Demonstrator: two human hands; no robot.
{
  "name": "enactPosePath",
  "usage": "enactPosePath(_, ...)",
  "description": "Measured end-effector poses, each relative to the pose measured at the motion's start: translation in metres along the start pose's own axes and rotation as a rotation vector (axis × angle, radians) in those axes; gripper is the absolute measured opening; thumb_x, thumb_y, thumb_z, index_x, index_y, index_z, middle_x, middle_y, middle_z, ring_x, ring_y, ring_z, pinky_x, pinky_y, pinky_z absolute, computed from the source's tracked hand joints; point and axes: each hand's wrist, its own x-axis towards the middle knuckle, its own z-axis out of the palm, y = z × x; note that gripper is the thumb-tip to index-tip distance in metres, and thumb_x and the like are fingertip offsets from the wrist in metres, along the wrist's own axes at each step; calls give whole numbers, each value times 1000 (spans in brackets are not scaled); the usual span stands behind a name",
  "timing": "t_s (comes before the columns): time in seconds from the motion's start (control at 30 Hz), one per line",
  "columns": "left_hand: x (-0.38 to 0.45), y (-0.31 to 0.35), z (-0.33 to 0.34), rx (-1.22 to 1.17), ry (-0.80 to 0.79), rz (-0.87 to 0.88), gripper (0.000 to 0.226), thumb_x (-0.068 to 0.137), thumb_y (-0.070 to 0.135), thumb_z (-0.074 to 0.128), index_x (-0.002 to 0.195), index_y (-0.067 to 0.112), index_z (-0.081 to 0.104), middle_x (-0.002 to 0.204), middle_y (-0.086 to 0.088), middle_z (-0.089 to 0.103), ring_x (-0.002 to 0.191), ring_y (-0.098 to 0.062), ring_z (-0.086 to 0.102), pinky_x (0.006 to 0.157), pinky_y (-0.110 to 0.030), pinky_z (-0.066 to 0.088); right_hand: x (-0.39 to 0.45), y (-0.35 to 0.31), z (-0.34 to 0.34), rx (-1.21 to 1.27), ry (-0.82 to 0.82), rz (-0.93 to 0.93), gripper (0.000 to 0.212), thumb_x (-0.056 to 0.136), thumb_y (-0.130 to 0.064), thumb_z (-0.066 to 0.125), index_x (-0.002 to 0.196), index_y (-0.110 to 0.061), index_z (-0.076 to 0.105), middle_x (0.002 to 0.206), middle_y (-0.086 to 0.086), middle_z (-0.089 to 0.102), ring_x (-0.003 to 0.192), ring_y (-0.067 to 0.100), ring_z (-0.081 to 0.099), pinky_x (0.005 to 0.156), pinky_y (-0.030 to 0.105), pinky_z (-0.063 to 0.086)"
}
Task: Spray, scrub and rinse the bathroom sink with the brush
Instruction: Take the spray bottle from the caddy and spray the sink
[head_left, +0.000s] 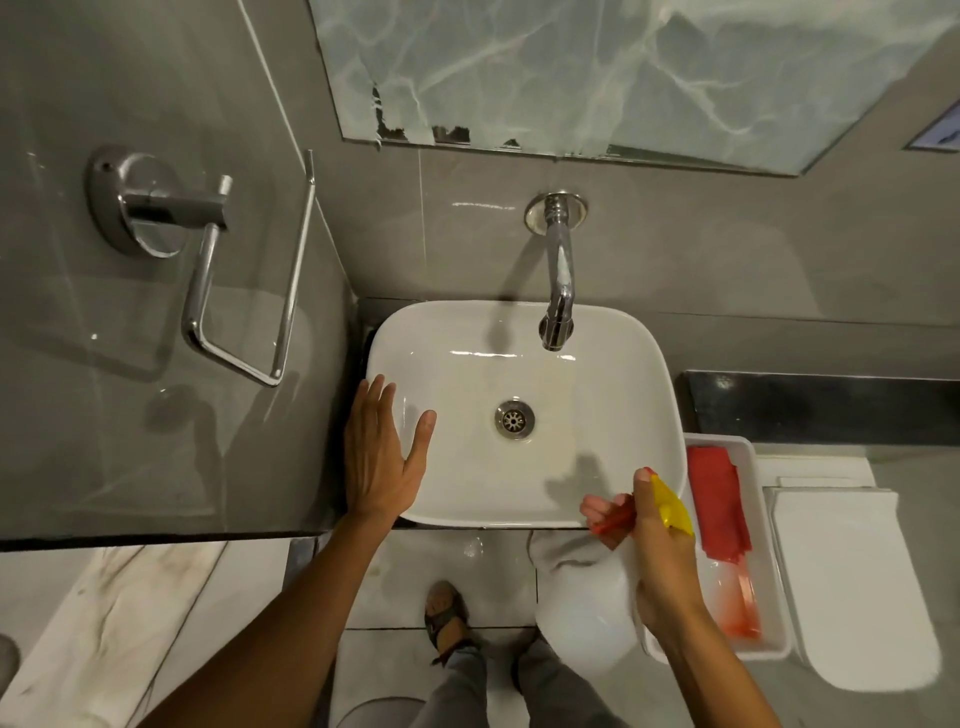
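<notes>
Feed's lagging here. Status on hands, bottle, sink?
Left hand open on sink rim. Right hand gripping spray bottle, aimed into basin. Brush in tray. Nothing blocking.

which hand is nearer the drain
Left. The left hand rests on the sink's left rim beside the drain; the right hand holds the spray bottle off the front-right corner.

Dim warm light, glare on wall tiles, wide-angle bending at edges
</notes>
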Motion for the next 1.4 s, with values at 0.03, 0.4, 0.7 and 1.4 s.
enactPosePath(0.03, 0, 0, 0, 2, -3, -3, 97, 98, 87, 19, 166, 20, 36, 177, -6, 30, 164, -32, 31, 129, -55, 36, -3, 2, -3, 6, -17, 9, 53, 103, -46, 59, 107, 6, 66, 95, 25, 80, 96, 43, 78, 98, 57, 57)
enactPosePath(0.4, -2, 0, -2, -26, -22, -23, 98, 97, 86, 15, 167, 20, 32, 179, -5, 25, 165, -31, 28, 130, -56, 33, -51, 45, 11, -104, -258, 75, 58, 96, -56, 64, 122, -4, 69, 101, 24, 77, 100, 33, 79, 87, 41, 64)
enactPosePath(0.7, -5, -2, -2, -40, -29, -4, 99, 98, 86, 8, 169, 20, 29, 180, -4, 21, 167, -27, 21, 132, -56, 28, -58, 35, 50, -339, -406, -18, 33, 100, -55, 61, 97, -26, 77, 82, 11, 80, 86, 32, 79, 94, 51, 61)
enactPosePath(1.4, -3, -5, 2, -69, -5, -16, 98, 98, 86, 11, 168, 21, 32, 179, -4, 24, 166, -28, 25, 132, -54, 29, 21, -24, 42, -160, -268, -156, 44, 102, -45, 62, 140, -22, 63, 95, 13, 81, 97, 31, 78, 91, 42, 64)
